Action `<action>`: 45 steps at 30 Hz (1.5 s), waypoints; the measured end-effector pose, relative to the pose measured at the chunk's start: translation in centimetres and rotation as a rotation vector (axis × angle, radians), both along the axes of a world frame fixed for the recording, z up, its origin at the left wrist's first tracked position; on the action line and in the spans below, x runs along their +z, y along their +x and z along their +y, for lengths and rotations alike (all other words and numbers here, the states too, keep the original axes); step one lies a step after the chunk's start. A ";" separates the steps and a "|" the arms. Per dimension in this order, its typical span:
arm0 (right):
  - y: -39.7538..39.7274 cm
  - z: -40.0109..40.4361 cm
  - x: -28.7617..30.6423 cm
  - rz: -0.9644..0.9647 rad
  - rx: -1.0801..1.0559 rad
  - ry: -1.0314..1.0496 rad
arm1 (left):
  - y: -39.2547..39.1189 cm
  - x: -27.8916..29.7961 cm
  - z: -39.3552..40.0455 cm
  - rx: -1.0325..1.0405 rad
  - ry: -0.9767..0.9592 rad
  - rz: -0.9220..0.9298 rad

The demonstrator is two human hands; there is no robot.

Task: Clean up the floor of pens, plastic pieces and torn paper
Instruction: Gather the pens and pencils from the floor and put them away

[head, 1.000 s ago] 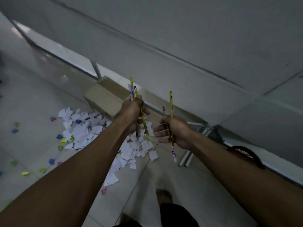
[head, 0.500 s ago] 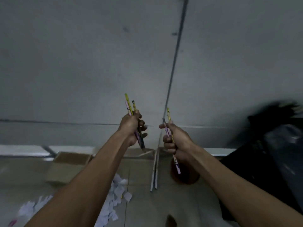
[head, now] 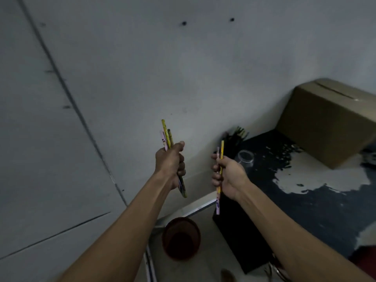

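Observation:
My left hand (head: pixel 172 164) grips a small bunch of pens (head: pixel 167 137), yellow, pink and dark ones, held upright in front of the grey wall. My right hand (head: pixel 227 176) grips two pens (head: pixel 221 151), one yellow and one pink, whose lower ends stick out below the fist. Both arms reach forward at chest height. No torn paper or plastic pieces show in this view.
A dark table (head: pixel 305 200) with worn pale patches stands at the right. On it are a cardboard box (head: pixel 329 123), a clear glass jar (head: pixel 245 158) and a dark holder of pens (head: pixel 234 137). A reddish-brown bin (head: pixel 181 239) sits on the floor below my hands.
The view has swung right, away from the torn paper and floor box, toward the dark table and bin. Both hands keep gripping their pens.

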State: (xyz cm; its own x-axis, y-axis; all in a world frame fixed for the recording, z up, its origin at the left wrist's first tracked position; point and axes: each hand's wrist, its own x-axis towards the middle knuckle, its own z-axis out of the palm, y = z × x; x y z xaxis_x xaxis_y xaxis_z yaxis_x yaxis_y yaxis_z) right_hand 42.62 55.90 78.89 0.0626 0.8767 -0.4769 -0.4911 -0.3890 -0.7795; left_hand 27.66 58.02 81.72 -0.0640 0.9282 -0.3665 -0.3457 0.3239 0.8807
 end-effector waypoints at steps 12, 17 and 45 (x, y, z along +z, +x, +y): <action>17.9 17.3 -2.1 0.049 -0.316 0.103 | 17.1 -3.8 15.4 0.324 0.026 0.039; 22.3 24.2 -4.1 -0.636 -0.208 0.306 | 21.3 -7.0 20.9 0.405 0.083 0.053; 22.7 30.1 -12.4 -1.685 0.538 0.424 | 28.1 -12.9 26.6 0.628 0.151 0.272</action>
State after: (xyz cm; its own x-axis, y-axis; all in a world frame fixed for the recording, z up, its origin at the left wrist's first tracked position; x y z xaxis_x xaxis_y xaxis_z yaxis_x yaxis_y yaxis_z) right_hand 65.34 86.04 66.54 -0.1106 0.9935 0.0257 0.9365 0.1128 -0.3320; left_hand 55.73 84.66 68.78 -0.6765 0.7246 -0.1314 -0.1880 0.0026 0.9822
